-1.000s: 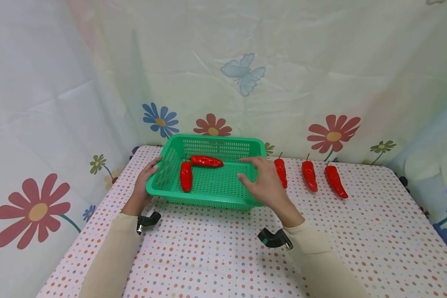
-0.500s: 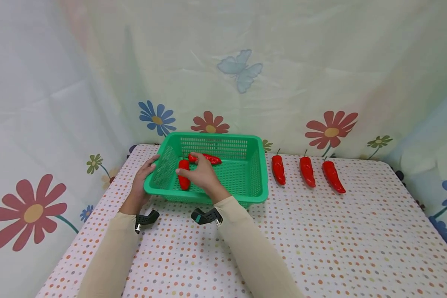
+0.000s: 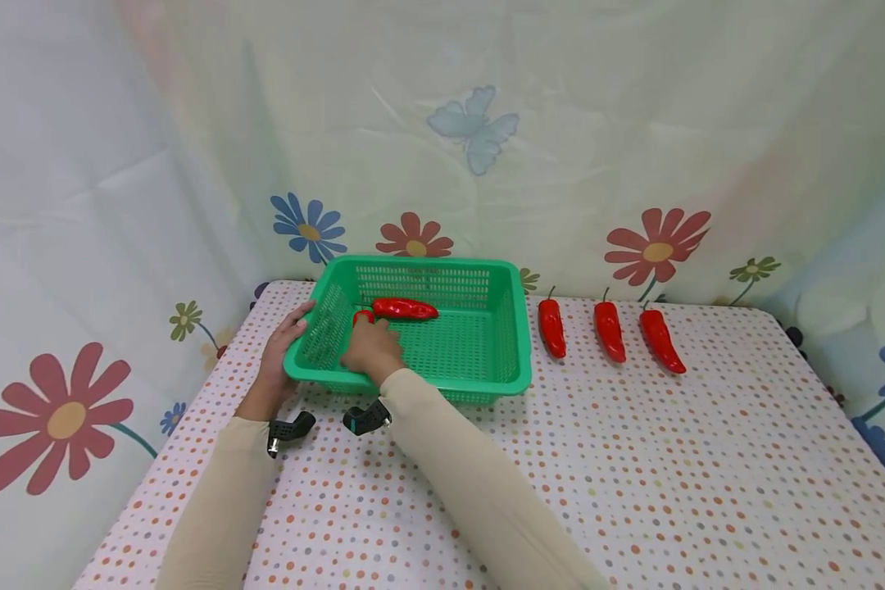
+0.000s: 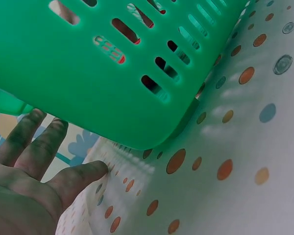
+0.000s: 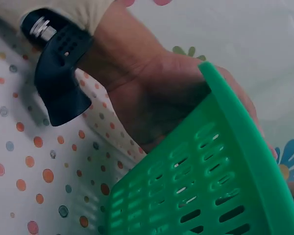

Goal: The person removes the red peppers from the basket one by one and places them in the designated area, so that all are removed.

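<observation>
A green plastic basket [image 3: 479,387] with slotted walls stands at the back left of the table. My left hand [image 3: 279,354] touches its left side from outside, with the fingers extended along the rim, as the left wrist view also shows. Inside the basket, my right hand [image 3: 373,351] grips a red pepper [image 3: 361,315]. Only the stem end of that pepper shows past the hand. A second red pepper [image 3: 407,309] lies crosswise beside it, near the back wall. In the right wrist view, the basket wall hides the fingertips of my right hand [image 5: 154,93].
Three more red peppers lie in a row right of the basket: a left one [image 3: 551,329], a middle one [image 3: 609,332] and a right one [image 3: 661,341]. A polka-dot cloth [image 3: 634,475] covers the table. A flowered curtain [image 3: 560,164] hangs close behind it.
My right hand has moved left from the basket's right side, down over the left pepper, and its fingers have closed round it. The left hand stays at the basket's left side.
</observation>
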Demonstrator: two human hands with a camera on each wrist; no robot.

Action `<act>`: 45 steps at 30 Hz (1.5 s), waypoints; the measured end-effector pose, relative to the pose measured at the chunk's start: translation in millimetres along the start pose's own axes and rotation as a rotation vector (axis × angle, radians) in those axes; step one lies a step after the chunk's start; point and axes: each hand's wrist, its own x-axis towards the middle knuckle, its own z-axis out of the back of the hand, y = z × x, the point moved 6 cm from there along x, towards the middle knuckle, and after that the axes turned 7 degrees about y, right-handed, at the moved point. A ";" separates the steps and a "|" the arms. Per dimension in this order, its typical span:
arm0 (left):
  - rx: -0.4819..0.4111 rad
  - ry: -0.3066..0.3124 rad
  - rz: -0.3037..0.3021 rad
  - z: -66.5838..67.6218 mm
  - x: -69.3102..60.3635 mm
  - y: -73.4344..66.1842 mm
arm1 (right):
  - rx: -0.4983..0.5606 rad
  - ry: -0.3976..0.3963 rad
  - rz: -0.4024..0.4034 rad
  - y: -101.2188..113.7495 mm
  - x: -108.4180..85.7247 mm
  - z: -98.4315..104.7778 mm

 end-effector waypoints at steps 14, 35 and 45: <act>0.028 -0.015 0.006 3.4 1.0 1.3 | -0.355 0.071 0.001 -10.9 -1.7 2.6; 0.067 -0.035 -0.034 3.4 1.8 4.6 | -0.512 0.206 0.011 -80.7 -16.9 45.6; 0.081 -0.029 -0.043 6.4 2.7 2.6 | -0.257 0.013 0.133 -82.0 -9.0 58.3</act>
